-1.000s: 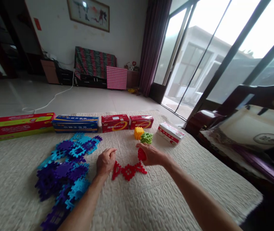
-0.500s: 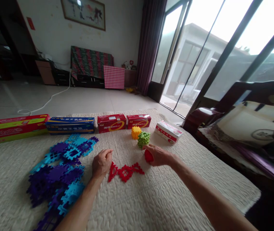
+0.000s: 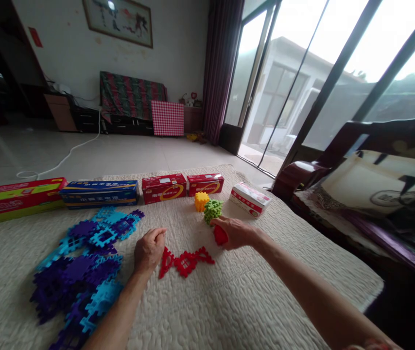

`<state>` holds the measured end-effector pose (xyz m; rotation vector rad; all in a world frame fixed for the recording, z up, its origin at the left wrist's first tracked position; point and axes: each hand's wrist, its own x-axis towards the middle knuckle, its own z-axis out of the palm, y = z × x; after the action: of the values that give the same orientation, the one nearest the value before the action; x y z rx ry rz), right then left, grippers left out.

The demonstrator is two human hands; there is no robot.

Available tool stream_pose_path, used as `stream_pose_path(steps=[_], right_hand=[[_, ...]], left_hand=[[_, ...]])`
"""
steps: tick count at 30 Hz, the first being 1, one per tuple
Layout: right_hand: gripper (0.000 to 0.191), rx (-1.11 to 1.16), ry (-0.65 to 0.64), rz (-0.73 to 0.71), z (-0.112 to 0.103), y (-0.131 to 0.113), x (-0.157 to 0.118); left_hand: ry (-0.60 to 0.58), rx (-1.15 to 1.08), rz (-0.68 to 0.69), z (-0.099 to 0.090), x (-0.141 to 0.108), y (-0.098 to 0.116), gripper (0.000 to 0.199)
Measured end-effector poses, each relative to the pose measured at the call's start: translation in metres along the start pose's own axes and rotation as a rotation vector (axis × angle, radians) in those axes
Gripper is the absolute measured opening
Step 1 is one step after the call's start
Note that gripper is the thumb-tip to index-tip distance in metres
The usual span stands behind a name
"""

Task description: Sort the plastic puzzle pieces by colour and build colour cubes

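Note:
My right hand (image 3: 237,232) is closed around a red block (image 3: 220,235), low over the cloth and just below a green block (image 3: 213,211). Behind the green block stands a yellow block (image 3: 201,201). Curled into a loose fist, my left hand (image 3: 149,248) rests beside several flat red interlocking pieces (image 3: 185,263); the inside of its fingers is hidden. To the left of that hand lies a spread pile of purple interlocking pieces (image 3: 72,272) and light blue interlocking pieces (image 3: 103,296).
Along the far edge of the quilted cloth (image 3: 207,311) stand a red and green box (image 3: 18,201), a blue box (image 3: 100,193), two red boxes (image 3: 164,188) and a white and red box (image 3: 250,198). A dark wooden seat (image 3: 338,214) borders the right side.
The whole view has shifted slightly, so things appear a little further left. Both hands keep nearly the same places, with the red block still in my right hand.

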<state>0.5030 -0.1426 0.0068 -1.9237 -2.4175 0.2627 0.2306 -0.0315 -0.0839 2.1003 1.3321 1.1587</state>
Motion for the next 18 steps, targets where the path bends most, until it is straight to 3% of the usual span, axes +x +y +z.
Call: stream_pose_path(steps=[6,10,14,18], right_hand=[[0.08,0.003,0.035,0.046,-0.012,-0.003,-0.01],[0.073,-0.002,0.143,0.07,-0.022,-0.015,-0.023],[0.05,0.024,0.249,-0.014,-0.018,-0.045,-0.027],[0.032,0.116,0.16,-0.122,0.002,-0.084,-0.013]], left_hand=[[-0.011,-0.011,-0.008,0.001,0.0,-0.002,0.032],[-0.013,-0.009,-0.011,0.0,0.0,-0.002,0.031],[-0.015,-0.014,-0.028,0.0,0.0,-0.001,0.032],[-0.021,-0.04,-0.029,-0.001,0.001,0.0,0.034]])
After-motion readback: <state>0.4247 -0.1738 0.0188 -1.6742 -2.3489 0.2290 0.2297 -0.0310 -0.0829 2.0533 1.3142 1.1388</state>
